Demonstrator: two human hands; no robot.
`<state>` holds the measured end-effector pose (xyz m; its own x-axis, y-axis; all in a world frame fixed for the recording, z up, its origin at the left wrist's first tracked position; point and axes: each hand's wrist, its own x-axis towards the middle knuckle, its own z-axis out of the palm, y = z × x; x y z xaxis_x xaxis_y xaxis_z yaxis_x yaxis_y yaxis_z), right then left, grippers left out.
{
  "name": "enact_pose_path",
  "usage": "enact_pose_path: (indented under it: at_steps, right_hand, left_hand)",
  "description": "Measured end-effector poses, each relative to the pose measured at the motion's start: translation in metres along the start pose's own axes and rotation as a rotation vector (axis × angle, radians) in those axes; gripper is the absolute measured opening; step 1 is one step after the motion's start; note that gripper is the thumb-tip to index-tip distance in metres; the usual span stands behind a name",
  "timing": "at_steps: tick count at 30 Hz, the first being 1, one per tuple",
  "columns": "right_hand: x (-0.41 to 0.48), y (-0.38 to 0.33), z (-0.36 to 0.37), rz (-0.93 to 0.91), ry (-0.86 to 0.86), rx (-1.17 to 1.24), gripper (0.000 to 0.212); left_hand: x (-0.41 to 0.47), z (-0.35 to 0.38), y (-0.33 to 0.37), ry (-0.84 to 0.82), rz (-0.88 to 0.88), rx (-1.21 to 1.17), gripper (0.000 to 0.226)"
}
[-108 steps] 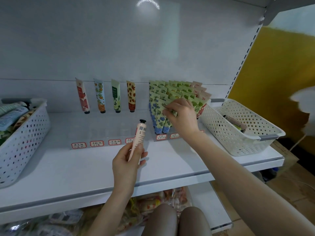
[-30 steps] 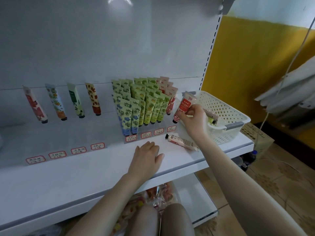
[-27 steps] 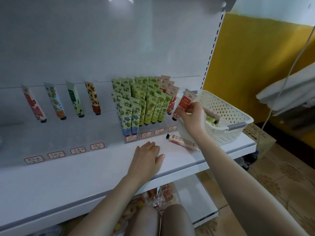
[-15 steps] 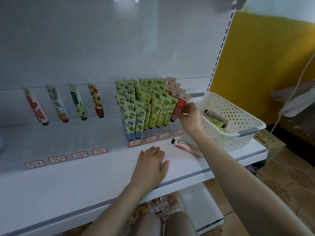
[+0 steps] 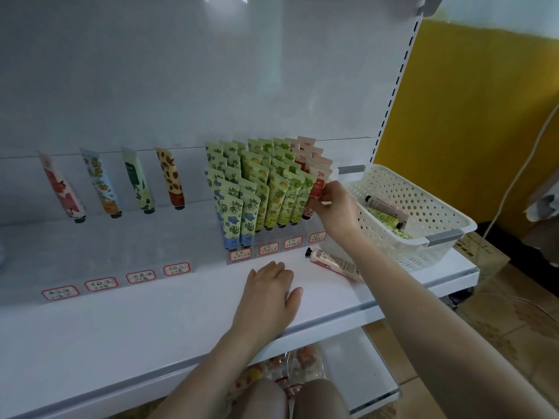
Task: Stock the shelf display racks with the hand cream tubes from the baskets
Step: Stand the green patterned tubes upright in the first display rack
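My right hand (image 5: 334,207) pinches a pink and red hand cream tube (image 5: 316,189) standing cap down in the rightmost row of the clear display rack (image 5: 273,247). Rows of blue, green and pink tubes (image 5: 257,186) fill that rack. My left hand (image 5: 267,293) rests flat on the white shelf (image 5: 151,328), holding nothing. A pink tube (image 5: 334,261) lies on the shelf beside my right forearm. The white perforated basket (image 5: 423,213) to the right holds a pink tube (image 5: 385,205) and green tubes (image 5: 384,220).
A second clear rack (image 5: 99,264) on the left carries single tubes (image 5: 133,179) at its back and red-bordered labels in front. Snack packets (image 5: 281,367) lie on the lower shelf. A yellow wall, a cable and a cardboard box (image 5: 478,252) stand to the right.
My left hand laid its pink tube on the shelf and now rests flat. My right hand brought a pink and red tube from the basket side into the rightmost rack row.
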<state>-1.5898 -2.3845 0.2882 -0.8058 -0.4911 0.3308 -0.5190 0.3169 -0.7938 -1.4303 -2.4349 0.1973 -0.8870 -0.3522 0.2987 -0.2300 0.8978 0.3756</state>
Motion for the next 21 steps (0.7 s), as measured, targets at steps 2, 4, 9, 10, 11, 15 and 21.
enact_pose_path:
  at_steps: [2, 4, 9, 10, 11, 15, 21]
  right_hand:
    - [-0.0002, 0.0024, 0.0004, 0.007, 0.018, 0.006, 0.019]
    - [-0.0013, 0.0054, 0.0019, 0.015, 0.024, 0.005, 0.019]
    - [-0.0007, 0.0085, 0.0059, 0.034, 0.008, -0.045, 0.019]
    - [0.0003, 0.0076, 0.0055, 0.034, 0.003, -0.063, 0.019]
    - [0.0011, 0.0067, 0.0052, 0.033, -0.004, -0.078, 0.02]
    - [-0.0007, 0.0034, 0.0035, 0.024, -0.036, -0.081, 0.021]
    - [-0.0037, 0.0003, 0.0001, 0.042, -0.063, -0.031, 0.025]
  left_hand:
    - [-0.0005, 0.0003, 0.0001, 0.023, 0.005, -0.004, 0.049]
    - [-0.0012, 0.0007, 0.0002, 0.03, 0.003, -0.004, 0.048]
    - [-0.0021, -0.0016, 0.0027, 0.037, -0.016, 0.005, 0.04]
    - [-0.0022, -0.0028, 0.0036, 0.024, -0.027, 0.002, 0.037]
    - [-0.0021, -0.0036, 0.0036, 0.023, -0.029, 0.003, 0.035]
    - [-0.0021, -0.0034, 0.003, 0.008, -0.011, 0.008, 0.041]
    - [-0.002, -0.0045, 0.0038, 0.017, 0.0, -0.015, 0.05]
